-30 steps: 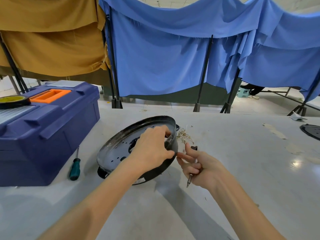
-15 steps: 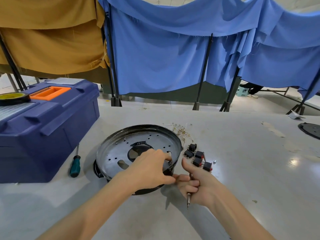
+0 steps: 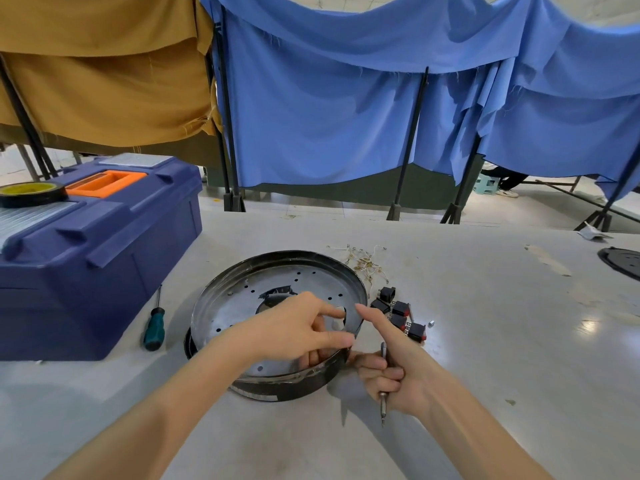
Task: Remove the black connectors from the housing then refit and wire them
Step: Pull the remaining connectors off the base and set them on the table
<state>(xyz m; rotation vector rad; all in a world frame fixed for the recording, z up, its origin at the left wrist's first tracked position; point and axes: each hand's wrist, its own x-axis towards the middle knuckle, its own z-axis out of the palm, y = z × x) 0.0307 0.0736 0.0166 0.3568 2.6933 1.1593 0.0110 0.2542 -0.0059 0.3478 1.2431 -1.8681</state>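
Observation:
The round black metal housing (image 3: 242, 306) lies flat on the table, open side up, its perforated floor showing. My left hand (image 3: 298, 330) reaches over its near right rim, fingers curled inside against the wall. My right hand (image 3: 391, 368) sits just outside that rim, its fingers wrapped round a slim metal tool (image 3: 382, 403) that points down, its thumb stretched up to the rim. Several black connectors (image 3: 398, 315) with red parts lie loose on the table right of the housing. A tangle of thin wires (image 3: 363, 261) lies behind them.
A blue toolbox (image 3: 93, 251) with an orange handle stands at the left, a roll of tape (image 3: 31, 194) on its lid. A green-handled screwdriver (image 3: 154, 327) lies beside it. Another dark round part (image 3: 623, 261) sits at the table's right edge. Cloth screens hang behind.
The housing was tilted up on edge a second ago and now lies flat. The connectors behind it have come into view. My left hand has shifted to the near right rim.

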